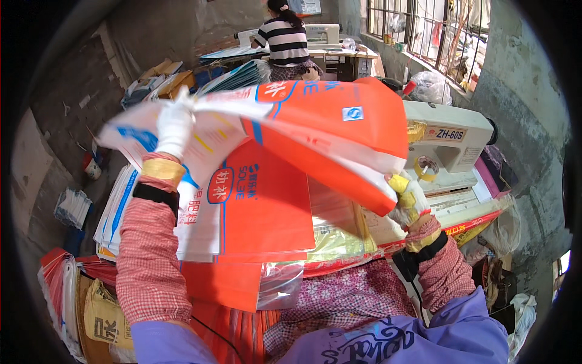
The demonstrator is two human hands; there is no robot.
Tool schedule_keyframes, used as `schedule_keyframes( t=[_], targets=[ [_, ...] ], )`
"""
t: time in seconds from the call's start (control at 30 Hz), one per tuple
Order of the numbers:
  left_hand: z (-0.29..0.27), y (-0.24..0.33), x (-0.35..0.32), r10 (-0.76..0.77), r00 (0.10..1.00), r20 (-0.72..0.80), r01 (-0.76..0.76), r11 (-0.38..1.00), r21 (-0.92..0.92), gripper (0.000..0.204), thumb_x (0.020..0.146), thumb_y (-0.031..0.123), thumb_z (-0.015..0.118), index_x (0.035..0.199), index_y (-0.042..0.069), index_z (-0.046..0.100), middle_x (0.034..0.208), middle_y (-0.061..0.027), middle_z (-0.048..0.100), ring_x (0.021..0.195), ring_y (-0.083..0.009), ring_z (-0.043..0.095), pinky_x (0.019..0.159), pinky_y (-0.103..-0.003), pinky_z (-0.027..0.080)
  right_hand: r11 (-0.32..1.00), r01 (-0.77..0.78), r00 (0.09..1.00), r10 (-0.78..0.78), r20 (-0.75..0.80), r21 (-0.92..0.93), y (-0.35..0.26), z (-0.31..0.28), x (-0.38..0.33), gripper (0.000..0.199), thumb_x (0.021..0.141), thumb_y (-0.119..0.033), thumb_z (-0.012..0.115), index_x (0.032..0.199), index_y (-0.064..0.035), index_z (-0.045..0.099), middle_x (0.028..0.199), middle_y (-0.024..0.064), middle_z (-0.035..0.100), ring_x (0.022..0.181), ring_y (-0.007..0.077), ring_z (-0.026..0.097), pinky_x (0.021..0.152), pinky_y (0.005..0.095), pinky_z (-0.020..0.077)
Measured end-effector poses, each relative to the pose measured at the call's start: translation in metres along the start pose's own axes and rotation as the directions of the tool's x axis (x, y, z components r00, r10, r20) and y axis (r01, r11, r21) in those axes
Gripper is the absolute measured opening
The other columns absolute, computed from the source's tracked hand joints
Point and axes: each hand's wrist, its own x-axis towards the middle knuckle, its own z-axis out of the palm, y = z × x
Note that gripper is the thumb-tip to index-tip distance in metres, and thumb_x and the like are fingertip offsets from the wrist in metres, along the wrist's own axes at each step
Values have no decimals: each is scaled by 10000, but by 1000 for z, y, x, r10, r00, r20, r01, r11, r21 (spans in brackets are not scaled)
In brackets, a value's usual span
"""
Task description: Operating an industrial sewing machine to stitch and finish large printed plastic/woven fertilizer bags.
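Note:
A red and white printed sack [370, 130] is raised in front of me, its body curved and its lower edge folded and blurred. At its white left end, my left hand [173, 127] in a white glove is closed on the sack, fingertips smeared by motion. My right hand [409, 199], gloved with yellow tape on the fingers, pinches the sack's lower right corner. Under the raised sack lies a stack of matching flat red and white sacks [273, 212]. A white sewing machine [451, 134] stands just beyond my right hand, partly covered by the sack.
A roll of yellow tape [426, 168] is at the sewing machine. More stacked sacks [115, 212] lie to the left, with folded bundles [63, 297] at lower left. At the back, a person in a striped top [285, 42] sits by another sewing machine [324, 34]. A barred window [430, 30] is at upper right.

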Motion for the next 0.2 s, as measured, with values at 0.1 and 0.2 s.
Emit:
schedule_keyframes(
  t=[0.1, 0.2],
  targets=[
    [-58, -5, -6, 383, 813, -438, -273, 916, 294, 485, 729, 56, 569, 1196, 173, 621, 1334, -51, 536, 971, -276, 630, 832, -354, 490, 909, 260, 966, -238, 105, -327, 2, -12, 11, 323, 868, -53, 597, 1178, -6, 521, 1096, 103, 612, 977, 243, 630, 838, 360, 544],
    [-86, -3, -45, 373, 847, -378, -170, 865, 472, 581, 703, 58, 603, 1269, 190, 586, 1373, -28, 508, 1201, -246, 528, 960, -327, 436, 409, 441, 897, -226, 379, -799, 7, -35, 15, 449, 864, -83, 622, 1273, -49, 438, 1149, 120, 597, 1012, 267, 620, 827, 412, 544]
  ],
)
